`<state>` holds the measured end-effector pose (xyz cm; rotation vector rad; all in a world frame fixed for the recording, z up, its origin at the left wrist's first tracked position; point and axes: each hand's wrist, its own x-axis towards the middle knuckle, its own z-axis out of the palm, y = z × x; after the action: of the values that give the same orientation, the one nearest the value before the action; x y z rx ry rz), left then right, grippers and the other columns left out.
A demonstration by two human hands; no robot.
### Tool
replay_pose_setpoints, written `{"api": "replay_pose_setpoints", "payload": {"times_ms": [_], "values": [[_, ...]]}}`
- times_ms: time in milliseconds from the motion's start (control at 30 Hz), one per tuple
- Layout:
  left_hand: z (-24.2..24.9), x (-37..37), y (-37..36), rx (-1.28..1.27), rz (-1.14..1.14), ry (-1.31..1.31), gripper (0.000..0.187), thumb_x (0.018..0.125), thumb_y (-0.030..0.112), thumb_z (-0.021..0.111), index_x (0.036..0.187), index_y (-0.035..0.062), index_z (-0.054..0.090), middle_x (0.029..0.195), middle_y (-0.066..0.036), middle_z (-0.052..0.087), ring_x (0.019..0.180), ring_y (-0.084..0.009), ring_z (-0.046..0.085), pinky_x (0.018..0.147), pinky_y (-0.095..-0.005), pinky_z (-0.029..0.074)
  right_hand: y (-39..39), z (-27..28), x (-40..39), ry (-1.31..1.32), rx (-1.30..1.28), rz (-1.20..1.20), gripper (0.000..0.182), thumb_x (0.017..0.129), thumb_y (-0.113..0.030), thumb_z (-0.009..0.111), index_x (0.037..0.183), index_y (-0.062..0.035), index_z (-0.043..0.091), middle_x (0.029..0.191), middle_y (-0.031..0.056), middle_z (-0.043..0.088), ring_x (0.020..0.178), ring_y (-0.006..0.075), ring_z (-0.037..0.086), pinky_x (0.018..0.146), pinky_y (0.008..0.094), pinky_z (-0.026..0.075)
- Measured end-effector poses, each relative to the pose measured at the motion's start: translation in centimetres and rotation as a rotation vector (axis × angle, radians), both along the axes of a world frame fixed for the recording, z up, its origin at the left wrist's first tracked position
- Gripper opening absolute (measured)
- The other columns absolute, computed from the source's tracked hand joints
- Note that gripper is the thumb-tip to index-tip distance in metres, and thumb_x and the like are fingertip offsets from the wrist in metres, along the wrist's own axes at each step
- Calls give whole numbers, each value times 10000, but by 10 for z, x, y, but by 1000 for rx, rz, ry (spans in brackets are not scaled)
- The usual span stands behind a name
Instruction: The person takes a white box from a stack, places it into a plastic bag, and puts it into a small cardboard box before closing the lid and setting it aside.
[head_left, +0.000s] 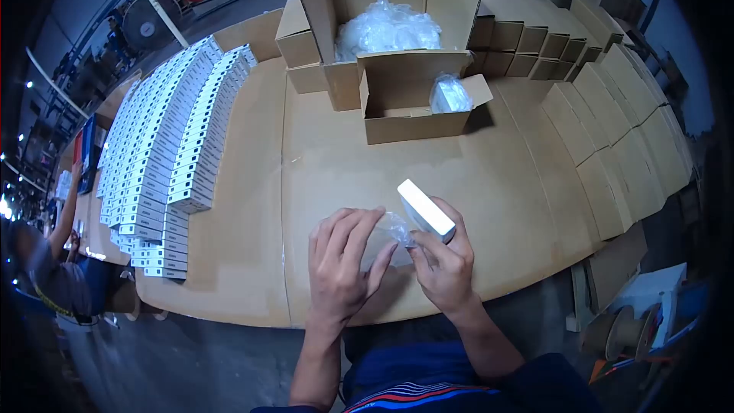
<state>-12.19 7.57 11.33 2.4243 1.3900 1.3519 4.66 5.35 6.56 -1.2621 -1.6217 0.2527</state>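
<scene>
My right hand [446, 264] holds a small white box [426, 210] upright and tilted, near the table's front edge. Between my two hands is a clear plastic bag [396, 229]; the fingers of my right hand pinch its edge. My left hand [342, 260] is at the bag's left side, its fingertips at the film. Beyond the hands stands an open cardboard box [417, 128] with one bagged white box [451, 95] inside at its right end. Behind it, a taller open carton [344, 86] holds a heap of clear plastic bags [390, 29].
Rows of stacked small white boxes [164, 138] fill the left of the cardboard-covered table [252, 260]. Brown cartons [612, 122] line the right side and back right. At the far left, a person [65, 260] works at another table. Spools [619, 333] stand low at the right.
</scene>
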Motion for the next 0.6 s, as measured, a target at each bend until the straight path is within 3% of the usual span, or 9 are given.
{"api": "replay_pose_setpoints", "payload": {"times_ms": [133,233,467,600], "values": [[-18,-5,2,-75,-101,-48,242,789,45,833,928,46,636,826,-70,648,803,-263,626,773,-391,479,-3,-1,3,-1,-45,-6,187,772,2,820,945,20,752,1365,230,576,1175,375,631,923,419,552],[-19,-6,-1,-247,-150,-118,232,801,53,832,912,29,629,830,-83,650,796,-263,622,758,-385,480,-3,1,8,11,-119,24,184,781,-8,821,953,11,757,1352,237,576,1162,378,635,926,422,548],[-20,-21,9,-332,-63,-43,238,825,89,833,897,21,617,806,-84,676,754,-219,633,725,-357,487,-8,-5,17,-23,-178,-2,177,785,-15,816,954,-18,763,1333,211,584,1143,387,635,931,438,548],[-14,-12,4,-567,-5,-237,280,823,123,856,904,18,610,786,-71,687,721,-175,655,687,-320,500,-11,2,11,-121,-116,-31,208,763,-8,817,962,-33,763,1336,195,586,1142,377,632,930,438,552]]}}
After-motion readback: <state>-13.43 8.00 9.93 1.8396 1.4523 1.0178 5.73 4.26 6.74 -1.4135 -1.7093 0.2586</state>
